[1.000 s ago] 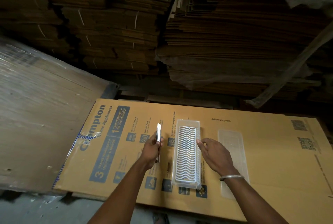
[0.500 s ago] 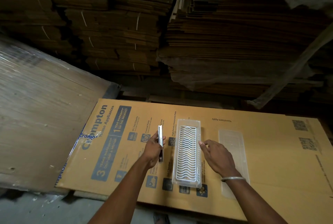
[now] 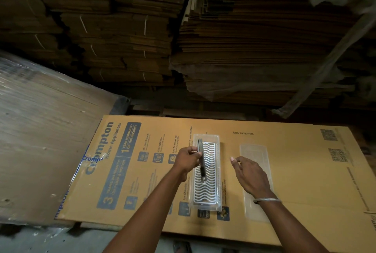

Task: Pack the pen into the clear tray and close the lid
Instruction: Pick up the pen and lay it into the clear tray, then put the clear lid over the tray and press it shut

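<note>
A clear tray (image 3: 218, 173) with a white wavy insert lies lengthwise on the flattened cardboard box. My left hand (image 3: 186, 160) grips a slim dark pen (image 3: 201, 161) and holds it over the tray's left side, lined up with the tray's length. Whether the pen touches the insert I cannot tell. My right hand (image 3: 251, 174) hovers just right of the tray with its fingers spread, holding nothing, partly above the clear lid (image 3: 257, 210). That lid lies flat on the cardboard to the right of the tray.
The flattened printed cardboard box (image 3: 305, 171) serves as the work surface. A plastic-wrapped board (image 3: 40, 140) slopes up on the left. Tall stacks of flattened cartons (image 3: 223, 39) fill the back. Bare floor (image 3: 61, 240) shows below the cardboard's near edge.
My left hand has carried the pen rightward from beside the tray to over its left side. My right hand has lifted off the tray's right edge and drawn away to the right.
</note>
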